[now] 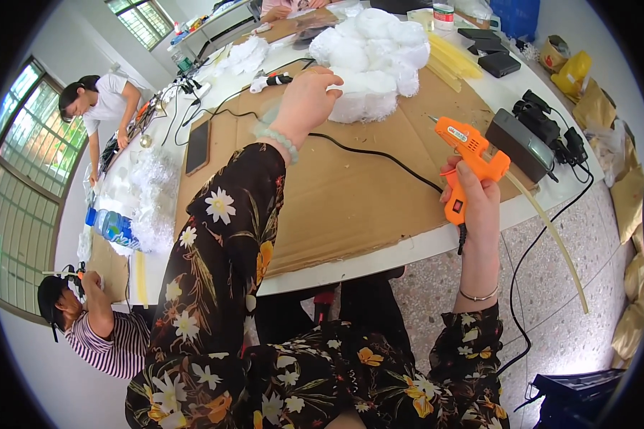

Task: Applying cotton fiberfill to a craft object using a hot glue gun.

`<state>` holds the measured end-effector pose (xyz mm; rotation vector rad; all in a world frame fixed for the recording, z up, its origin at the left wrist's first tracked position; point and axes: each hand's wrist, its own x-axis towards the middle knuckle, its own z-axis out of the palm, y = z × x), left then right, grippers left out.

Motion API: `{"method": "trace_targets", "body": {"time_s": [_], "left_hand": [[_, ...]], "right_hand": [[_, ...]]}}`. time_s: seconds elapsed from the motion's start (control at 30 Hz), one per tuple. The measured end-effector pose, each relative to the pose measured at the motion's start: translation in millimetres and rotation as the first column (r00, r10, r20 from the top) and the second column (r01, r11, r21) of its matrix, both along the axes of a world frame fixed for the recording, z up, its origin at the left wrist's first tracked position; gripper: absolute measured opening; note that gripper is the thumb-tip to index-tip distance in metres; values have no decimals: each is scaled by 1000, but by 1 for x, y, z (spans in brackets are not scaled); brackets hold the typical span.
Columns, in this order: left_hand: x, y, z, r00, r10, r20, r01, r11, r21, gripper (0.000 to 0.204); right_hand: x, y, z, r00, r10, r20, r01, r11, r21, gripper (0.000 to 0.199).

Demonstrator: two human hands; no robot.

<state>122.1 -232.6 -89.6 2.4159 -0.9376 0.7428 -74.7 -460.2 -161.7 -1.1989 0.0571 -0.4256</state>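
Observation:
My right hand is wrapped round an orange glue gun, its nozzle pointing up and left. A long yellowish glue stick trails from the gun's back and curves down past the table edge. At the near left side of a white fluffy mass, built of rounded lumps, is my left hand. Its fingers are curled in, and whatever they may hold is hidden. The fluffy mass rests on a brown cardboard sheet. Just beyond my left hand lies a white-and-black tool with an orange part.
A phone lies on the cardboard's left. Yellowish glue sticks lie at the back right, near black boxes and adapters. A blue-capped bottle lies by more white fluff. A black cable crosses the cardboard. Other people work around the table.

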Motion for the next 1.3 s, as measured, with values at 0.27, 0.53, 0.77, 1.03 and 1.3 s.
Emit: {"method": "trace_targets", "body": {"time_s": [0.27,0.53,0.77,1.03,1.3], "left_hand": [[-2,6,16,994,35,-104,-38,999,-31,18],[5,13,14,975,44,-218,-68,992,-105,21],[5,17,37,929,-18,-370,-95,953,-287,18],[-8,9,42,800,-129,-586,-81,944,-319,32],[-1,6,39,983,-3,-182,-31,982,-186,45]], "right_hand": [[-10,14,7,1000,-8,18,8,1000,-24,26],[-18,24,10,1000,-10,12,10,999,-39,25],[-20,25,10,1000,-10,17,11,999,-42,25],[-16,24,9,1000,-18,2,18,999,-50,25],[-20,29,7,999,-1,44,2,1000,-32,26]]}}
